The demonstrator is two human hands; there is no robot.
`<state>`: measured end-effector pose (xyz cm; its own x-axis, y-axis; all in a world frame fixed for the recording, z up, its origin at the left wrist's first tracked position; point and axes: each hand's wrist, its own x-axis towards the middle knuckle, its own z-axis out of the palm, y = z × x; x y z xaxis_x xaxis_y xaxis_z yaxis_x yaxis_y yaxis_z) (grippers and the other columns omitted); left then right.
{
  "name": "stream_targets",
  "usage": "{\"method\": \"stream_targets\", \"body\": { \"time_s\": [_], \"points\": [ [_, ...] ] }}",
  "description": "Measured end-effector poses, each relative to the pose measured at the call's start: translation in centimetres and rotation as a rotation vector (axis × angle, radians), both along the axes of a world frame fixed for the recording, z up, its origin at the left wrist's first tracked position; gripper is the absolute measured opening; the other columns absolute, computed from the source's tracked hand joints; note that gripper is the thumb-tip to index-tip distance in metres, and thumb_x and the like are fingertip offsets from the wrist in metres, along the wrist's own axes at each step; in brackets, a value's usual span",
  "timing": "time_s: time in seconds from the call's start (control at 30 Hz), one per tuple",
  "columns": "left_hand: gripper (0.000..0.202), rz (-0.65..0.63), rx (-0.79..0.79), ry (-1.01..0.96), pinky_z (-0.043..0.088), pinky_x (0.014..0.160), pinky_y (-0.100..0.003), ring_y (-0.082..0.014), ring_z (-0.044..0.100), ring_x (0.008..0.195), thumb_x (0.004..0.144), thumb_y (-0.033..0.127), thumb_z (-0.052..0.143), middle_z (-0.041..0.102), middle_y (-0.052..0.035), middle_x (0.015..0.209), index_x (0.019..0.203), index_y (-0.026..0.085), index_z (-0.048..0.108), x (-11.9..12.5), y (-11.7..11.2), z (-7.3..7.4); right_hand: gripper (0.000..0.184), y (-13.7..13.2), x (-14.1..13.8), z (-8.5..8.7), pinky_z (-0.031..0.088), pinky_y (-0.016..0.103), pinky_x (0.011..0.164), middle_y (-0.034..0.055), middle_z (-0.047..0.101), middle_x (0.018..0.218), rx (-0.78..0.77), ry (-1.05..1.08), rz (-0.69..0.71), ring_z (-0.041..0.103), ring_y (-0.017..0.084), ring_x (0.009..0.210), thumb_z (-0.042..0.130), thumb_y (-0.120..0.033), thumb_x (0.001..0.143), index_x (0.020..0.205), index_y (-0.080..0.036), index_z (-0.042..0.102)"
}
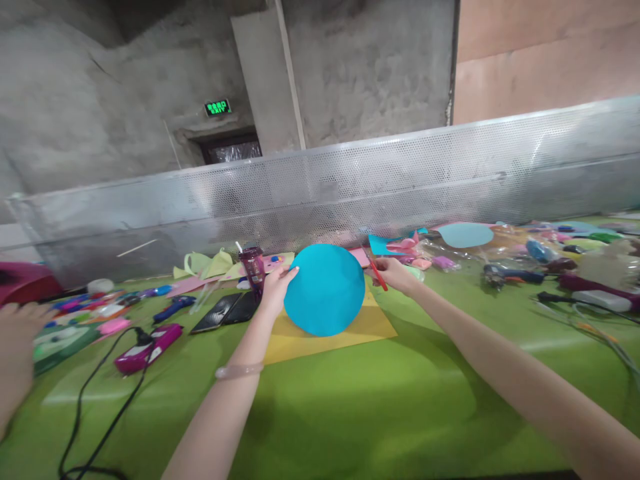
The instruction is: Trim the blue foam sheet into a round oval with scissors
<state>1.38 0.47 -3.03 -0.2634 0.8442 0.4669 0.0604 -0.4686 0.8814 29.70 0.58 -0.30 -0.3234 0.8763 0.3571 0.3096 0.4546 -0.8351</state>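
My left hand (pixel 277 288) pinches the left edge of a round blue paper disc (pixel 325 289) and holds it up above a yellow sheet (pixel 373 325) lying on the green table. My right hand (pixel 395 273), just right of the disc, is closed around red-handled scissors (pixel 376 273) that point up and left toward the disc's upper right edge. A clear bracelet (pixel 239 371) sits on my left wrist.
A dark purple tumbler (pixel 253 268), two black phones (pixel 227 311), a magenta glue gun (pixel 150 345) with a black cord and scattered craft bits lie at the left. Another person's hand (pixel 17 347) shows at the far left. Coloured paper, tools and a perforated metal barrier (pixel 400 180) lie behind and right.
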Motion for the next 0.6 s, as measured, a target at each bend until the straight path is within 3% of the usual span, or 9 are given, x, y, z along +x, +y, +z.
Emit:
{"method": "stream_targets", "body": {
  "time_s": [0.33, 0.6],
  "points": [
    [0.036, 0.046, -0.006, 0.019, 0.044, 0.077, -0.032, -0.0229, 0.059, 0.085, 0.055, 0.043, 0.07, 0.068, -0.0049, 0.082, 0.08, 0.016, 0.067, 0.1, -0.3, 0.3, 0.008, 0.4, 0.3, -0.3, 0.033, 0.022, 0.041, -0.003, 0.042, 0.049, -0.093, -0.056, 0.018, 0.039, 0.008, 0.043, 0.053, -0.024, 0.062, 0.06, -0.017, 0.05],
    [0.035, 0.047, -0.013, 0.058, 0.044, 0.076, -0.032, -0.0237, 0.059, 0.085, 0.056, 0.044, 0.07, 0.068, -0.0046, 0.08, 0.078, 0.017, 0.068, 0.1, -0.6, 0.6, 0.015, 0.9, 0.7, -0.6, 0.03, 0.023, 0.04, -0.0025, 0.04, 0.046, -0.09, -0.132, 0.033, 0.038, 0.008, 0.041, 0.05, -0.021, 0.06, 0.05, -0.018, 0.04]
  ]
}}
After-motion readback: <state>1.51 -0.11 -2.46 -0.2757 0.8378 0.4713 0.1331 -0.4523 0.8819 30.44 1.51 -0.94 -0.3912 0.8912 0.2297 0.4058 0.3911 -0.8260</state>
